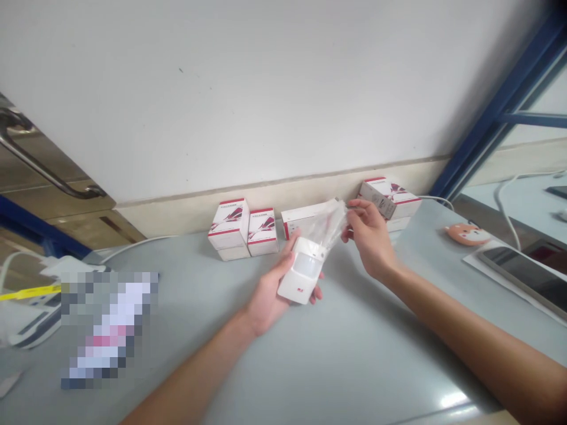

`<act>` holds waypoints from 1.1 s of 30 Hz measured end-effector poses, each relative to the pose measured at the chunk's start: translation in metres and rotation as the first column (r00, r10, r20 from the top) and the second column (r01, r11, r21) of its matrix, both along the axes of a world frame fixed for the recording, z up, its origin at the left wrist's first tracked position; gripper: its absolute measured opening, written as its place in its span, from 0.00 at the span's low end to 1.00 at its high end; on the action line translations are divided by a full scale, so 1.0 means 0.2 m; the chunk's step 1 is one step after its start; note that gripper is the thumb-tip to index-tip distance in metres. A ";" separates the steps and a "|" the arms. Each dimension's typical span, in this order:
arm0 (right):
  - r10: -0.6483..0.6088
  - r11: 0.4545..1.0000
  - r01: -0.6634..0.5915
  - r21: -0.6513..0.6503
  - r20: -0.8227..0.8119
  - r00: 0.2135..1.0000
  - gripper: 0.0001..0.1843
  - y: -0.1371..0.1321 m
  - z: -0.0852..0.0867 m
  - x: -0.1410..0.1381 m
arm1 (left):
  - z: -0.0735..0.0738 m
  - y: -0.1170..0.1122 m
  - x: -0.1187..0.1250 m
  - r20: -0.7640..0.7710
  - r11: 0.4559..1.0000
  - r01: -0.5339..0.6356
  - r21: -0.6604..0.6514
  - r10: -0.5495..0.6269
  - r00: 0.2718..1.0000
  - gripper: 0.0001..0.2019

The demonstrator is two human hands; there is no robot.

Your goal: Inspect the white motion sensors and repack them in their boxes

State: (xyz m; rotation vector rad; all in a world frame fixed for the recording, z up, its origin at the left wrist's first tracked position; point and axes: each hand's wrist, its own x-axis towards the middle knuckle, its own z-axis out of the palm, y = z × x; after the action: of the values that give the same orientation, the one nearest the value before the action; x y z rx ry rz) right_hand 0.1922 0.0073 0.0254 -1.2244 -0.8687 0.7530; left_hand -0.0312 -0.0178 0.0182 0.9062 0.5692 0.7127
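A white motion sensor (297, 282) with a pale curved window and a small red mark lies tilted in my left hand (272, 292), whose fingers wrap round it from below and the side. A clear plastic bag (325, 227) reaches from the sensor's upper end up to the right. My right hand (370, 239) pinches the bag's far end between thumb and fingers. Both hands are above the grey table, in front of a white box (305, 217) that the bag partly covers.
White and red boxes (228, 224) stand stacked against the wall, with more boxes (390, 198) to the right. An orange animal-faced item (467, 234) and a dark phone-like device (527, 280) lie at the right. At the left are a blurred-out item (110, 330) and white cables.
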 end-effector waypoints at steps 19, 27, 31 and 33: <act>0.267 0.961 -0.256 -0.101 0.116 0.957 0.40 -0.05 0.04 -0.05 | -0.01 0.00 0.00 -0.052 0.998 -0.008 0.070 0.011 0.999 0.26; 0.684 0.695 -0.678 -0.239 -0.072 0.726 0.43 -0.12 0.06 -0.09 | 0.02 -0.01 0.01 -0.113 0.951 -0.237 0.201 0.263 0.958 0.22; 0.775 0.625 -0.757 -0.191 0.039 0.631 0.30 -0.11 0.03 -0.09 | -0.01 0.01 0.01 -0.141 0.947 -0.255 0.197 0.284 0.948 0.23; 0.760 0.650 -0.742 -0.162 0.129 0.637 0.25 -0.09 0.01 -0.09 | -0.03 0.03 0.00 -0.150 0.947 -0.245 0.207 0.279 0.949 0.23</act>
State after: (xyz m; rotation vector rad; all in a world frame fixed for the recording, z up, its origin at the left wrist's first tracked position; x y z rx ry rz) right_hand 0.1748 -0.0116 0.0280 -0.9917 -1.5662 1.3805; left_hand -0.0312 -0.0128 0.0115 1.0870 0.8024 0.9442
